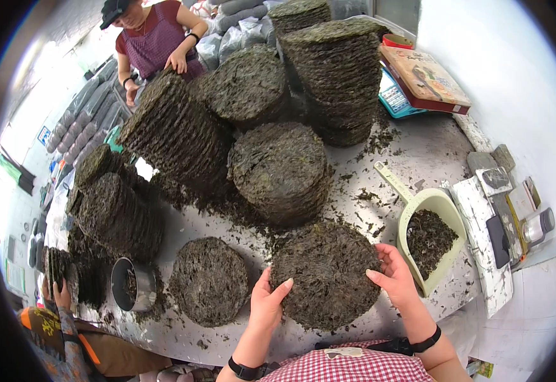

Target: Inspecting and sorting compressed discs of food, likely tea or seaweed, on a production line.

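A round, dark cake of dried seaweed (326, 277) is held flat in front of me, one hand at each side. My left hand (267, 299) grips its left edge, thumb on top and the fingers partly hidden beneath. On the opposite edge my right hand (396, 278) pinches it the same way. To the left of my left hand lies another round seaweed cake (209, 281). Just beyond the held one stands a short stack of seaweed cakes (278, 169), with loose flakes around its foot.
Tall seaweed stacks (335, 83) rise at the back, and a leaning stack (176, 127) stands left. A pale dustpan (434, 239) of scraps is close by my right hand. A metal cylinder (133, 284) sits left. A co-worker (157, 38) stands across the table; another person's hands (60, 294) show far left.
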A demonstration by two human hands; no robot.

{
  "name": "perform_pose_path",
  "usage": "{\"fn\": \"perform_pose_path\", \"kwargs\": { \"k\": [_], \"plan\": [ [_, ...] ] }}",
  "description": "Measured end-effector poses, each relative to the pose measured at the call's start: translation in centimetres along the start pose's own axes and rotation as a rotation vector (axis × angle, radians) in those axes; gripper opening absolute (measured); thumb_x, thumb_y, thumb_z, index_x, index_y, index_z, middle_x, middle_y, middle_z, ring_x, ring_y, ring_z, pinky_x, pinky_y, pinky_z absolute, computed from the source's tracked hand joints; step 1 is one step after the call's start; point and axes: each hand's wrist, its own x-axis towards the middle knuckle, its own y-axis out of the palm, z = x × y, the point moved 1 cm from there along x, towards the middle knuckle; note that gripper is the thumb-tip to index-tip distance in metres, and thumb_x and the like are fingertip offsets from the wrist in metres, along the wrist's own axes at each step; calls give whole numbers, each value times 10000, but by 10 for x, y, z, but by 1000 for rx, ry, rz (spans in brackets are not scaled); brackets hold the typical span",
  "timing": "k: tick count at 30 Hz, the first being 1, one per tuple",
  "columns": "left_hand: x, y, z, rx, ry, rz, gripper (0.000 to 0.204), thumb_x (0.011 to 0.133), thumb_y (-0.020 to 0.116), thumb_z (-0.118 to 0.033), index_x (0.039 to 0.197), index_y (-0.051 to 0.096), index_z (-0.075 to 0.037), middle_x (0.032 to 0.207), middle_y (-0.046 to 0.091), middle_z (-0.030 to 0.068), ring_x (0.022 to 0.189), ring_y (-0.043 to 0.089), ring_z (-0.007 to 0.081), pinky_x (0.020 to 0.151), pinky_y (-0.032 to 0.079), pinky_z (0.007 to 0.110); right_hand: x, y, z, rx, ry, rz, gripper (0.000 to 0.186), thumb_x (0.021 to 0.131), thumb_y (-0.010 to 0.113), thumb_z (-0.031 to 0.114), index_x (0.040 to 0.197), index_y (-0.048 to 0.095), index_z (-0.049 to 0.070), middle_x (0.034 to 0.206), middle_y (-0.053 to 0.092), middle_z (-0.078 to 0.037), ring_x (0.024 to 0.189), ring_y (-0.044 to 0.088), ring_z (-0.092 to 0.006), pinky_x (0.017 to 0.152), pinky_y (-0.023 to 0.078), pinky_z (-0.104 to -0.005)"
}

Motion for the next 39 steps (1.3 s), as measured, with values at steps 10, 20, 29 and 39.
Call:
{"fn": "perform_pose_path", "kwargs": {
  "k": [10, 20, 29, 39],
  "plan": [
    [29, 142, -99, 756, 825, 198, 391, 837, 630, 30, 1208, 507, 23, 1075, 586, 64, 955, 565, 119, 834, 455, 240, -16, -27, -26, 279, 93, 135, 630, 917, 600, 158, 1418, 247, 12, 1303, 451, -196, 1010, 613, -261, 848, 509, -332],
    [46, 260, -60, 1126, 1183, 600, 313, 792, 636, 16, 1103, 617, -19, 951, 639, 145, 847, 629, 308, 736, 516, 355, -23, -49, -21, -48, -21, 201, 411, 892, 633, 156, 1261, 491, 44, 1061, 597, -61, 900, 592, -125, 785, 474, -252],
    [58, 127, -99, 264, 516, 129, 386, 836, 635, 52, 1202, 523, 8, 1093, 610, 49, 979, 578, 122, 859, 461, 266, 3, -33, 10, 326, -93, 0, 584, 899, 634, 183, 1363, 331, 0, 1285, 477, -125, 1138, 505, -198, 962, 417, -311],
    [15, 55, -84, -40, 165, 9, 356, 870, 632, -42, 1212, 533, -24, 1107, 614, 47, 978, 591, 136, 851, 481, 297, 23, 26, 26, 601, 69, 94, 287, 919, 601, 132, 1179, 534, 31, 1093, 617, -29, 986, 581, -115, 836, 479, -254]
  ]
}}
